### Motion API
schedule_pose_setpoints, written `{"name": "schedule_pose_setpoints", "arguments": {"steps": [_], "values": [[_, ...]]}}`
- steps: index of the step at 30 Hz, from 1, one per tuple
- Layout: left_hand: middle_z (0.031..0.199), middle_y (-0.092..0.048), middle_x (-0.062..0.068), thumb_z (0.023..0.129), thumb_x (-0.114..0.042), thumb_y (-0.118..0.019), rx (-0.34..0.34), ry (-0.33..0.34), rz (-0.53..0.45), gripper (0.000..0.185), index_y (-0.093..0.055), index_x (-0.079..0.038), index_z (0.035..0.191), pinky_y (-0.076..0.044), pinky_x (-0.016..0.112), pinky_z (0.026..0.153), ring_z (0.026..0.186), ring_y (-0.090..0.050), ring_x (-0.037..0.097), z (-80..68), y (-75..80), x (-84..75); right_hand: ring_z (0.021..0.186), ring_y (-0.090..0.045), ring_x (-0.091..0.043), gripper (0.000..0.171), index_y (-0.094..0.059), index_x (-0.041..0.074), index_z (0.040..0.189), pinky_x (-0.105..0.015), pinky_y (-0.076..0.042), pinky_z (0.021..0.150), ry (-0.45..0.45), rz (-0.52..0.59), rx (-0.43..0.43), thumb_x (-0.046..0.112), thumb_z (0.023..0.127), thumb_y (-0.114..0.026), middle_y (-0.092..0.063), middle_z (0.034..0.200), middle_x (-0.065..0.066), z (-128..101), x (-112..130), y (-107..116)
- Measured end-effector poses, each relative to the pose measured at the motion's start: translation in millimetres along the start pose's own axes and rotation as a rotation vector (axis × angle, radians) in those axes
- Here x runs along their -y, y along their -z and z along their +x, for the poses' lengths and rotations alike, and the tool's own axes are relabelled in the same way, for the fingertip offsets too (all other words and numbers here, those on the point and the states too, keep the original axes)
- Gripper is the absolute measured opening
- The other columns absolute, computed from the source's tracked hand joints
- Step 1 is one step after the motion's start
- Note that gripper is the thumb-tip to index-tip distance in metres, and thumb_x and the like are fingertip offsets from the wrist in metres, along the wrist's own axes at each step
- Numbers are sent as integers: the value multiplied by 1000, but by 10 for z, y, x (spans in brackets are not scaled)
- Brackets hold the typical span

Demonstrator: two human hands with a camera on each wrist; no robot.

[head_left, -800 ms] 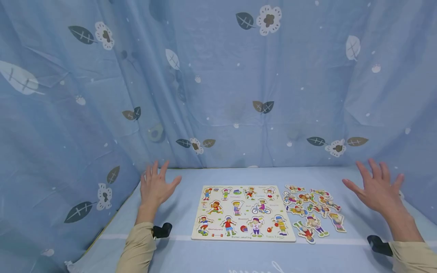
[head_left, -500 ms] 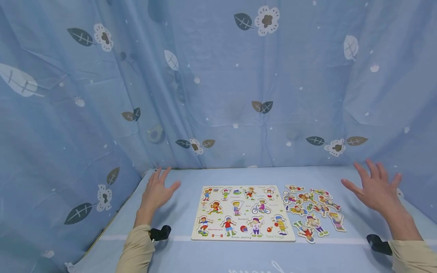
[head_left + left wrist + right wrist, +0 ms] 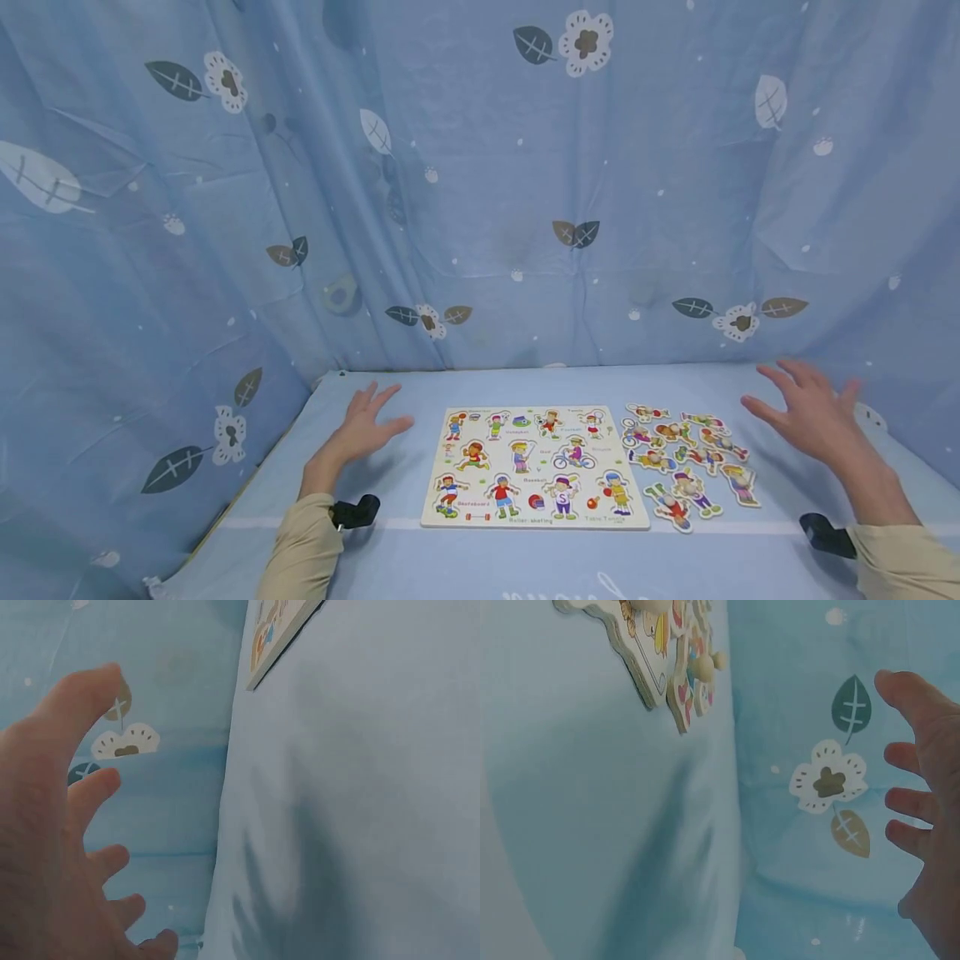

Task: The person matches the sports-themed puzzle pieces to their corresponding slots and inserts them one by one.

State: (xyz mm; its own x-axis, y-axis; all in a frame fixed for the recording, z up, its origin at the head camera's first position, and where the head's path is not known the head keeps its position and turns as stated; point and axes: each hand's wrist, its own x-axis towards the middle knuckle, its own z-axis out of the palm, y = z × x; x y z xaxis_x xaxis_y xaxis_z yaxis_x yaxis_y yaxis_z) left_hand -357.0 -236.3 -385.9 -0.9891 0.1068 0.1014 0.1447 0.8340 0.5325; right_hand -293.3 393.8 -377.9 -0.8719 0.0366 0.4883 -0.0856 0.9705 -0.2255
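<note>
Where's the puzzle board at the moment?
In the head view, the puzzle board lies on the table, low in the middle, between the left hand and right hand, with loose pieces just to its right.

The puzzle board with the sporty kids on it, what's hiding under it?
The puzzle board lies flat on a pale blue cloth, which shows around its edges. The part right underneath is covered, so I can't tell whether anything is hiding there.

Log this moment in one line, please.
left hand: raised, empty; right hand: raised, empty; sports puzzle board: flat; knobbed puzzle pieces: loose beside board
</note>
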Motion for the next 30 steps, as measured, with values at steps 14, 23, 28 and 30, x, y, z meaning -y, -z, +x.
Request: {"name": "schedule_pose_setpoints", "arguments": {"steps": [14,23,28,30], "values": [[161,-18,24,85,-53,-70,177,10,17,75,-47,-22,149,-21,75,107,147,-11,50,-33,-198,-78,123,-35,-61,59,-52,-7,133,-75,-26,102,3,117,240,31,92,-68,-41,135,-41,16,132,-24],[159,-25,25,82,-57,-71,286,-1,56,76,-50,-23,147,-19,74,109,146,-12,53,-55,-242,-132,113,-49,-57,47,-62,-3,126,-68,-46,85,57,156,379,23,88,-72,-54,126,-37,7,162,-44],[158,-26,27,78,-58,-73,306,-2,102,81,-49,-22,147,-17,76,108,144,-11,58,-59,-255,-161,111,-51,-55,41,-66,-1,121,-66,-48,84,54,162,454,20,87,-72,-57,123,-35,24,177,-68],[158,-25,27,77,-57,-74,311,-9,117,83,-47,-23,148,-15,75,109,144,-10,58,-55,-264,-166,111,-51,-55,38,-66,-1,120,-66,-47,85,56,159,478,18,87,-72,-58,122,-34,36,176,-84]]}}
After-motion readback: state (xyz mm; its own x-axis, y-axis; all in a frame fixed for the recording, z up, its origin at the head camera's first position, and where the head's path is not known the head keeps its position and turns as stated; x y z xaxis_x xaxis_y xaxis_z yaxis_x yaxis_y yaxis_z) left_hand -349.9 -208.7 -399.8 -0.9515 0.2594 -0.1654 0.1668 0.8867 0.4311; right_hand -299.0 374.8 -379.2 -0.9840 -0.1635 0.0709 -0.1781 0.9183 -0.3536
